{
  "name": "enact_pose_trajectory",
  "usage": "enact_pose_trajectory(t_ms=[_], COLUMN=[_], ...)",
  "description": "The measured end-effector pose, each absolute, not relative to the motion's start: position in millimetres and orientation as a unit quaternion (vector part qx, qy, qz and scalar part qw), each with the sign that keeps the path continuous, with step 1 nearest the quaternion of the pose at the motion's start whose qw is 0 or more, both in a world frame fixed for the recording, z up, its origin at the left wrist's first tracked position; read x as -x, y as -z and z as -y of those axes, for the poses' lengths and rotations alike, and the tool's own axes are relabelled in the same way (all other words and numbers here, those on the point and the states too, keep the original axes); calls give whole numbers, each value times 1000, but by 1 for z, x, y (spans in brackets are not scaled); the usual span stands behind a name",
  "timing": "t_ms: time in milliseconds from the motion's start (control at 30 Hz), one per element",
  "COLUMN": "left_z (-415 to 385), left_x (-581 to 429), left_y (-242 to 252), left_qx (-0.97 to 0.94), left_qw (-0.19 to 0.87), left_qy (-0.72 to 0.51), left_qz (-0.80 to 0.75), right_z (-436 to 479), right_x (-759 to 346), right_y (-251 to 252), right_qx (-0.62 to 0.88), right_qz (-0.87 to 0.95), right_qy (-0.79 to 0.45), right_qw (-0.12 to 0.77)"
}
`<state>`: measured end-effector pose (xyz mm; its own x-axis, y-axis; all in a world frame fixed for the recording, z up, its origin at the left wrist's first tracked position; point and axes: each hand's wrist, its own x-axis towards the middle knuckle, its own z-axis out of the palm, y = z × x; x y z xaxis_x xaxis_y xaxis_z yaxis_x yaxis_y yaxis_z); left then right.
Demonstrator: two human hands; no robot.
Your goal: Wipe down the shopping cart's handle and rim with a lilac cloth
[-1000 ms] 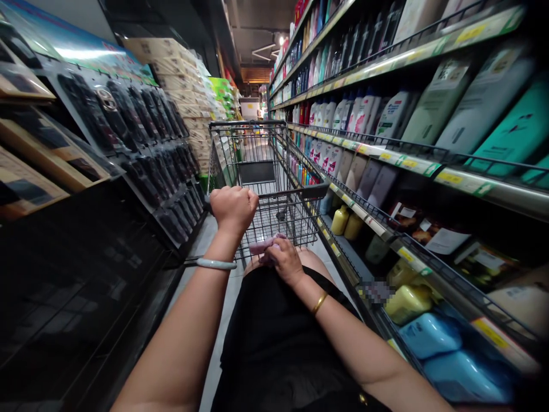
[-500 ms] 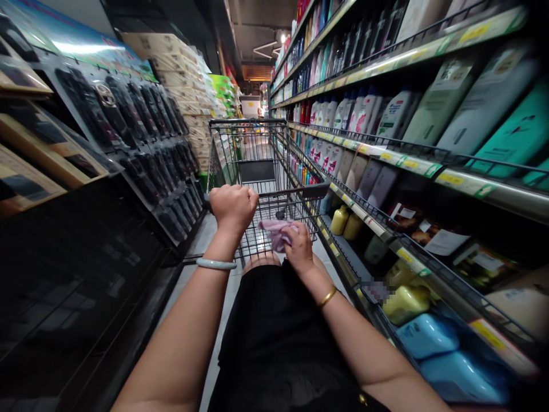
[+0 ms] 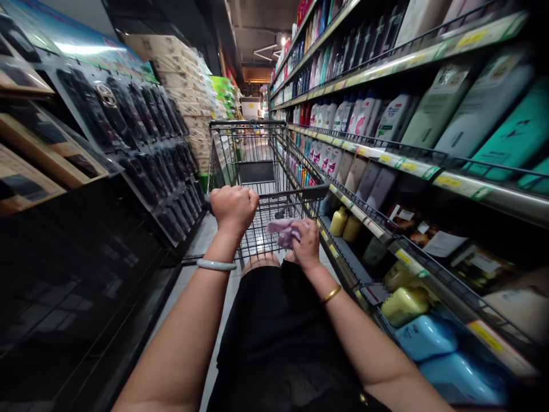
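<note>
My left hand (image 3: pixel 234 210) is wrapped round the left end of the handle of a black wire shopping cart (image 3: pixel 256 171). The cart's basket stands straight ahead of me, and its wire sides show through to the floor. A crumpled light-purple cloth (image 3: pixel 281 230) is gripped in my right hand (image 3: pixel 307 245), just behind the cart and below the right part of its handle (image 3: pixel 315 191). The fingers of that hand are curled over the cloth, and part of the cloth hangs out to the left.
Along my right runs a long shelf (image 3: pixel 394 160) filled with bottles. Several blue bottles (image 3: pixel 461 375) lie low near me. On the left stand a rack of dark packaged items (image 3: pixel 128 120) and stacked cartons (image 3: pixel 171 68). The aisle stretches ahead between them.
My right hand has shifted a little to the right and slightly up, carrying the cloth with it. The left hand stays on the cart handle.
</note>
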<state>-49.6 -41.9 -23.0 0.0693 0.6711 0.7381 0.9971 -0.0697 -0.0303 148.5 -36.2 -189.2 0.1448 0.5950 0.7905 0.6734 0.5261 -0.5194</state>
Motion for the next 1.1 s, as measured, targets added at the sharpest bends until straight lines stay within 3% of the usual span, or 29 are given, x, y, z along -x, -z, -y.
enact_pose_trajectory(t_ms=[167, 333, 433, 733, 933, 1033, 1100], left_z=[41, 42, 42, 36, 33, 30, 29], left_x=[50, 50, 51, 60, 69, 73, 75], left_y=[23, 22, 22, 23, 21, 22, 24], left_qx=[677, 678, 679, 697, 689, 681, 678], left_qw=[274, 275, 277, 300, 300, 308, 313], left_qy=[288, 287, 286, 261, 261, 266, 265], left_qz=[620, 619, 617, 597, 606, 609, 611], right_z=[44, 29, 24, 35, 24, 20, 22], right_x=[-148, -162, -165, -159, -166, -154, -141], right_y=[224, 158, 135, 198, 109, 83, 94], right_qx=[474, 451, 448, 482, 418, 425, 443], right_qz=[669, 606, 603, 649, 604, 629, 661], right_qy=[8, 31, 41, 0, 76, 98, 94], right_qw=[572, 655, 659, 588, 674, 644, 598])
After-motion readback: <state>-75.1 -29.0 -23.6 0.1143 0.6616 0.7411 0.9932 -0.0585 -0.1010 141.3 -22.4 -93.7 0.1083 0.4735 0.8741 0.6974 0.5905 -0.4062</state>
